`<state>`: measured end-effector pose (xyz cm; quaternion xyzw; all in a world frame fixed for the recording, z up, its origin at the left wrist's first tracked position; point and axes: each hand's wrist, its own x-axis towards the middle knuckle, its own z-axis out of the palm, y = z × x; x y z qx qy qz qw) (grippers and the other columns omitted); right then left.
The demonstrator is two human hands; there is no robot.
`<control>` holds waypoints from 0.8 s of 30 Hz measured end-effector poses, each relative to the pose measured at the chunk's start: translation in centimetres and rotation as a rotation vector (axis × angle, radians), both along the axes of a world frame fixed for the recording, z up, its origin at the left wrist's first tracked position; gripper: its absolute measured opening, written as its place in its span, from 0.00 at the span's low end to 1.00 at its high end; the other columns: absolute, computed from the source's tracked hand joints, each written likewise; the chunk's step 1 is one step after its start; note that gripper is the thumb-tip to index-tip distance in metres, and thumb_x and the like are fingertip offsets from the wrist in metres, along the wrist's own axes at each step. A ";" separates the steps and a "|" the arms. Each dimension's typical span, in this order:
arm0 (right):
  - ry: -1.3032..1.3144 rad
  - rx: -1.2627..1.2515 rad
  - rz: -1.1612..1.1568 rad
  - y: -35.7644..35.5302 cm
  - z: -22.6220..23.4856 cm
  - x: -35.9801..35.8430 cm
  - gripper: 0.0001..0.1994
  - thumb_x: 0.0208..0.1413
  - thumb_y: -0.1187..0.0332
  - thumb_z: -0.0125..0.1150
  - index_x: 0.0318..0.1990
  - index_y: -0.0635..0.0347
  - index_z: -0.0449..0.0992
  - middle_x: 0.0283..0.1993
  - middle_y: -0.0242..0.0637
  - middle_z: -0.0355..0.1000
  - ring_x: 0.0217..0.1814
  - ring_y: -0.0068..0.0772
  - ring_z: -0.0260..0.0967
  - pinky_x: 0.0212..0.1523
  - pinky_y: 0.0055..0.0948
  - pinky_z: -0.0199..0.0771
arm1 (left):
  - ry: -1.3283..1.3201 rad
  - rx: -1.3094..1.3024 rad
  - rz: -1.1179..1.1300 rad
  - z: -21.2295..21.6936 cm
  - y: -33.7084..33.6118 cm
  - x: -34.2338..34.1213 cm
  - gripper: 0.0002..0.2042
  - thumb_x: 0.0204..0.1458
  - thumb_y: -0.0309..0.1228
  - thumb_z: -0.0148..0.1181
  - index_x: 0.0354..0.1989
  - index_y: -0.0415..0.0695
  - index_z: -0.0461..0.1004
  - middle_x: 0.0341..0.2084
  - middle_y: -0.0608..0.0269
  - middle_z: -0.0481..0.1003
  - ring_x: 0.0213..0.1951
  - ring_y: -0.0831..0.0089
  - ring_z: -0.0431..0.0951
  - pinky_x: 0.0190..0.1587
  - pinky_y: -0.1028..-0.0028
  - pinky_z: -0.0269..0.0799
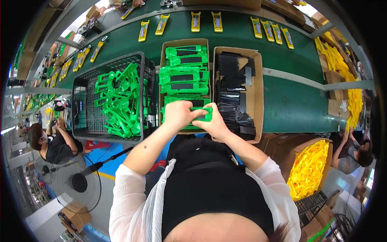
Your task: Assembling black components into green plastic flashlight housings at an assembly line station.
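Observation:
Both my hands meet over the near end of a cardboard box (164,56) of green plastic parts. A green plastic housing (208,116) is between them. My right hand (215,124) grips its right end, thumb and fingers closed around it. My left hand (179,115) is closed at its other end, with the thumb pressed onto it; the left fingers are partly hidden. Beneath and beyond lie stacked green housings (183,76), several with a black strip in the middle. To the right, another cardboard box (258,97) holds thin black strips (229,80).
At left stands a black plastic crate (142,97) of loose green parts (121,101). Yellow tools (195,21) lie in a row along the green conveyor belt (177,30). A fan (78,182) is at lower left, a carton of yellow parts (310,169) at right. Other people sit at both sides.

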<state>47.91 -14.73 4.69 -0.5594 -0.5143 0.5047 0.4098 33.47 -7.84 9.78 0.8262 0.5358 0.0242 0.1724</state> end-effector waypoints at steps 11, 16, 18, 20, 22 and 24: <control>-0.283 -0.320 -0.335 -6.5 -3.3 4.1 0.16 0.48 0.68 0.59 0.43 0.61 0.63 0.21 0.35 0.68 0.25 0.29 0.67 0.29 0.28 0.67 | -0.077 0.606 -0.380 -7.8 24.9 0.5 0.15 0.49 0.39 0.53 0.46 0.56 0.69 0.39 0.66 0.69 0.45 0.67 0.68 0.47 0.63 0.61; -0.381 -0.404 -0.400 -10.3 -3.2 7.3 0.10 0.49 0.69 0.57 0.38 0.62 0.66 0.22 0.38 0.68 0.26 0.32 0.68 0.30 0.29 0.67 | 0.248 0.347 -0.363 -11.6 27.3 1.6 0.22 0.56 0.43 0.43 0.61 0.67 0.54 0.59 0.65 0.56 0.60 0.60 0.55 0.54 0.51 0.55; -0.346 -0.447 -0.445 -10.1 -2.3 7.6 0.08 0.49 0.70 0.57 0.34 0.63 0.69 0.25 0.39 0.70 0.27 0.31 0.68 0.31 0.28 0.68 | 0.317 0.183 -0.464 -10.1 28.6 1.7 0.23 0.55 0.37 0.45 0.61 0.67 0.53 0.60 0.66 0.55 0.61 0.63 0.54 0.55 0.50 0.55; -0.372 -0.396 -0.458 -9.8 -3.6 8.9 0.08 0.48 0.70 0.58 0.33 0.63 0.69 0.26 0.39 0.70 0.27 0.32 0.69 0.31 0.29 0.68 | 0.398 0.153 -0.594 -9.1 29.1 2.7 0.25 0.54 0.32 0.46 0.61 0.68 0.54 0.62 0.67 0.52 0.61 0.63 0.53 0.56 0.50 0.55; -0.435 -0.305 -0.456 -8.2 -4.9 10.3 0.07 0.47 0.70 0.58 0.31 0.63 0.70 0.28 0.41 0.71 0.29 0.35 0.70 0.32 0.31 0.69 | 0.439 0.068 -0.595 -8.7 28.5 3.0 0.28 0.51 0.26 0.46 0.59 0.71 0.56 0.63 0.69 0.49 0.61 0.64 0.53 0.57 0.51 0.55; -0.652 -0.172 -0.400 -4.3 -5.5 10.8 0.06 0.48 0.69 0.55 0.29 0.62 0.70 0.29 0.45 0.71 0.33 0.46 0.69 0.35 0.39 0.69 | 0.464 0.094 -0.521 -7.6 27.6 0.7 0.26 0.50 0.33 0.50 0.58 0.71 0.58 0.63 0.69 0.48 0.61 0.61 0.53 0.56 0.49 0.54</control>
